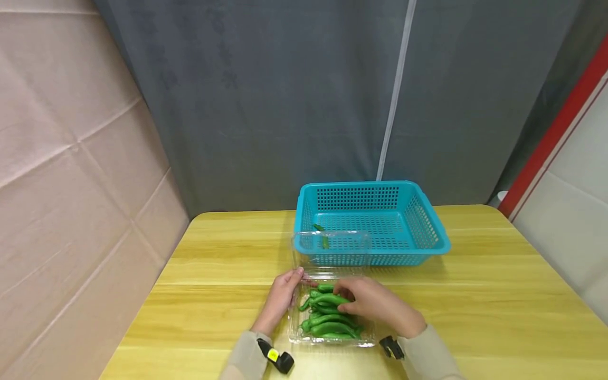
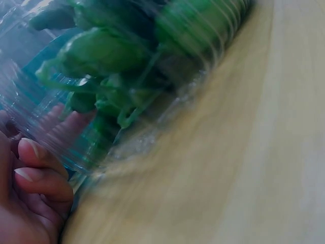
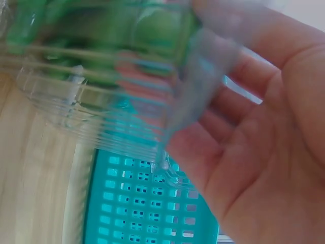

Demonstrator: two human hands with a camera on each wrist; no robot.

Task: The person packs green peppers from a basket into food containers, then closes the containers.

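Note:
A clear plastic clamshell box [image 1: 294,338] stands on the table with its lid [image 1: 304,261] raised at the back. Several long green peppers [image 1: 332,328] lie inside it, side by side. My left hand [image 1: 281,296] holds the box at its back left corner, thumb on the rim near the hinge. In the left wrist view its curled fingers [image 2: 45,180] are against the clear wall. My right hand [image 1: 380,303] reaches into the box from the right, thumb and fingers around the right end of a pepper [image 1: 328,300]. Blur in the right wrist view hides the fingertips.
A blue perforated plastic basket [image 1: 429,245] stands behind the box. Two small green peppers [image 1: 325,241] lie at its left, partly seen through the clear lid. The wooden table [image 1: 214,285] meets a grey curtain [image 1: 266,132] at the back.

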